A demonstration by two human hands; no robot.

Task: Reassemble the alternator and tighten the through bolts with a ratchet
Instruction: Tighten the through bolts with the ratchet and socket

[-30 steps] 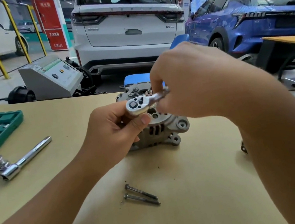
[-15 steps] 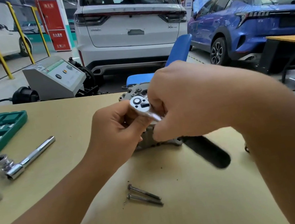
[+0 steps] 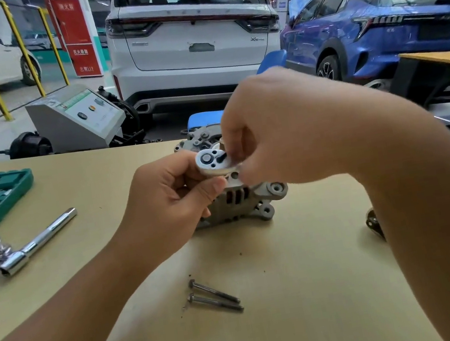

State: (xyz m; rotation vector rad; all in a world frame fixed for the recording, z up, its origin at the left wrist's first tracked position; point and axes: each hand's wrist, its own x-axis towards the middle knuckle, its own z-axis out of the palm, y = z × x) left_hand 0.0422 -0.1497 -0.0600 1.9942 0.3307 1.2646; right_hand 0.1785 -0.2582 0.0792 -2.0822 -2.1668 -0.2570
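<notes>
The alternator (image 3: 240, 197) stands on the tan table (image 3: 288, 323), near the far edge, half hidden behind both hands. Over its top sits the head of the ratchet (image 3: 214, 162), shiny and flat, with the round drive and the small lever visible.

The left hand (image 3: 170, 206) is curled around the near side of the ratchet head, with the thumb under it and the fingers bent, so it steadies the head on what is probably a through bolt. The right hand (image 3: 280, 134) is closed over the far part of the ratchet. Its fingers pinch close to the head, but the handle is hidden under the palm, so it is not possible to tell how much of it the hand holds.

Two loose through bolts (image 3: 215, 298) lie side by side on the table, nearer to the person and well apart from the alternator.

The alternator looks like cast metal, so it is likely heavy and stiff, and it should not slide easily when the ratchet turns. Its mounting ears (image 3: 273, 190) and ribbed body offer good places to hold. The ratchet is smooth chrome and may be slippery, so a hold on the handle gives more force than a pinch at the head. The bolts are thin and long, and can roll.
</notes>
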